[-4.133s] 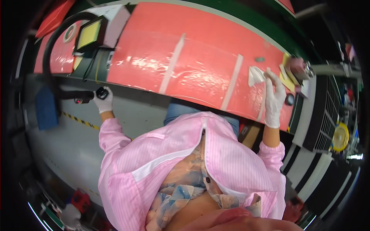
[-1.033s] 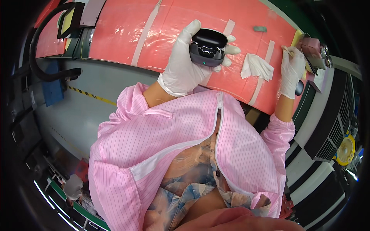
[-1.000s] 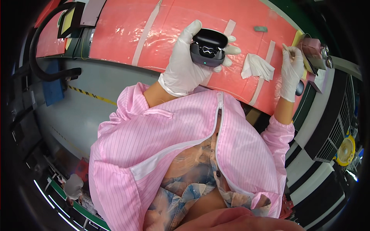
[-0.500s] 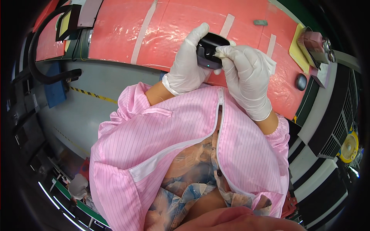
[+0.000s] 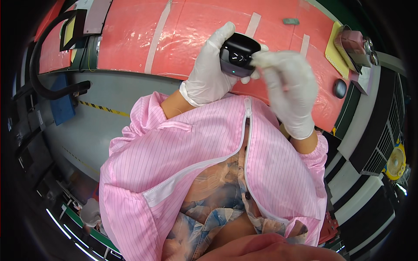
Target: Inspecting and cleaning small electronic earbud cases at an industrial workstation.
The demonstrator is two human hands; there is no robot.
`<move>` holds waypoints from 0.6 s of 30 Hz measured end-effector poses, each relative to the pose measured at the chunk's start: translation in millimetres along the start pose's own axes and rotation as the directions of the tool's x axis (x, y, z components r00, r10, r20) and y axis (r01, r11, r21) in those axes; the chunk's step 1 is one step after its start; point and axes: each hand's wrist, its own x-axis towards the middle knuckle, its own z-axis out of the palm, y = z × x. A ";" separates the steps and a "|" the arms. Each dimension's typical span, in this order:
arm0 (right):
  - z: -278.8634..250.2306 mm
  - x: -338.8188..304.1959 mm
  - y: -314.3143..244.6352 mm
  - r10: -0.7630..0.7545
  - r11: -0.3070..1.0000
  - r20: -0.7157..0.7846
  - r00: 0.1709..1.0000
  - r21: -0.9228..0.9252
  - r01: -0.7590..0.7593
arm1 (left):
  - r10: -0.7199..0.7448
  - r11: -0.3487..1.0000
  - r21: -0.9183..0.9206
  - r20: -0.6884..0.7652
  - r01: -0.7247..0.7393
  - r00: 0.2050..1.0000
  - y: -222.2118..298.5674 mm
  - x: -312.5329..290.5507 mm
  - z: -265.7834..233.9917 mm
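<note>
My left hand (image 5: 206,74), in a white glove, grips a glossy black earbud charging case (image 5: 238,48) above the bench. A small green light glows on the case's near side. At its right edge is my right hand (image 5: 292,89), also gloved and blurred by motion. Its fingers are pinched on a white wipe (image 5: 260,59), whose tip shows near the case; the rest of the wipe is hard to tell from the glove.
Red plastic-covered bench (image 5: 126,39) lies beyond my hands. A small dark rounded case (image 5: 339,88) and a yellow pad (image 5: 336,50) lie at right. A grey-green block (image 5: 291,21) sits at the back. A black flexible hose (image 5: 37,82) curves at left.
My right hand has drawn slightly right from the case's face to its edge, uncovering more of the glossy surface. The wipe's loose end no longer shows beside the hand. My left hand keeps its grip.
</note>
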 end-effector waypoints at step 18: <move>11.7 -25.3 0.3 0.113 0.987 0.022 0.993 -0.118 -0.109 | -0.094 0.995 -0.026 -0.092 0.091 0.991 -9.6 4.2 -1.7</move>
